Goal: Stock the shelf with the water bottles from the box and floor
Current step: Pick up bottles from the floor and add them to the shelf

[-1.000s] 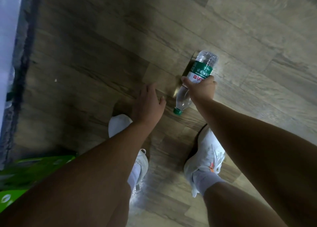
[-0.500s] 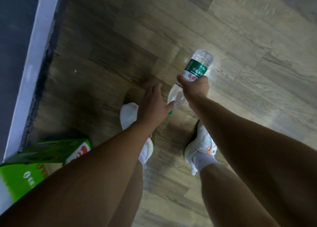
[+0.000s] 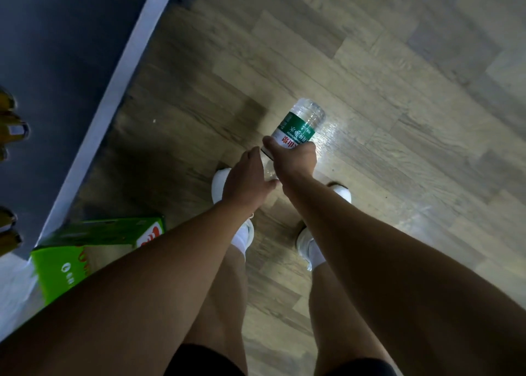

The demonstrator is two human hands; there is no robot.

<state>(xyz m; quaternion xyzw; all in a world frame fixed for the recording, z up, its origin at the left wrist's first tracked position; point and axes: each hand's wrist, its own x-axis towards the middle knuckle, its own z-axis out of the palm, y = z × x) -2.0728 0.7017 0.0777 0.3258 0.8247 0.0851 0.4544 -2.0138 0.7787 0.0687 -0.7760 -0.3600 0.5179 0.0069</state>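
- A dark shelf (image 3: 113, 91) with a white front edge is seen at left, with a green box (image 3: 62, 264) at its foot.
- The left hand (image 3: 244, 179) is held loosely extended, nothing gripped, just beside the bottle's lower end.
- A green-labelled water bottle (image 3: 301, 122) is gripped round its middle by the right hand (image 3: 296, 159), above the wooden floor (image 3: 398, 62), base tilted away.

My right hand (image 3: 296, 159) grips 1 clear water bottle (image 3: 303, 122) with a green-and-white label, its base pointing away from me. The green box (image 3: 65, 262) sits on the floor beside the shelf (image 3: 113, 91).
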